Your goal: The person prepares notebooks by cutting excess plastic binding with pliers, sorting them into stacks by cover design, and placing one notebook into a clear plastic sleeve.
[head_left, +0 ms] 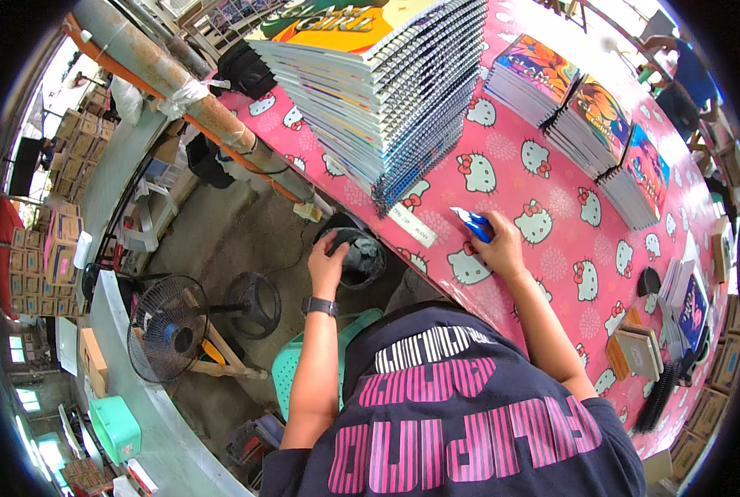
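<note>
My right hand (pixel 503 251) is closed around a small pair of blue-handled pliers (pixel 476 227), just above the pink table cover; the pale metal tip points up and left. My left hand (pixel 328 255) is off the table's edge, over a dark round bin (pixel 363 258) below. Its fingers are bent but apart, with nothing visible in them. Ahead of both hands a tall stack of spiral-bound notebooks (pixel 420 99) stands at the table edge, wire coils facing right. A white paper strip (pixel 411 225) lies at the stack's foot.
Shorter notebook piles (pixel 590 124) stand far right on the table (pixel 544 199). Black binding coils (pixel 660 393) and a wooden block (pixel 635 352) lie at the right. A rusty pole (pixel 229 124) rises at the left; a black fan (pixel 171 327) stands beyond the green chair (pixel 287 369). Another person (pixel 689 79) is far right.
</note>
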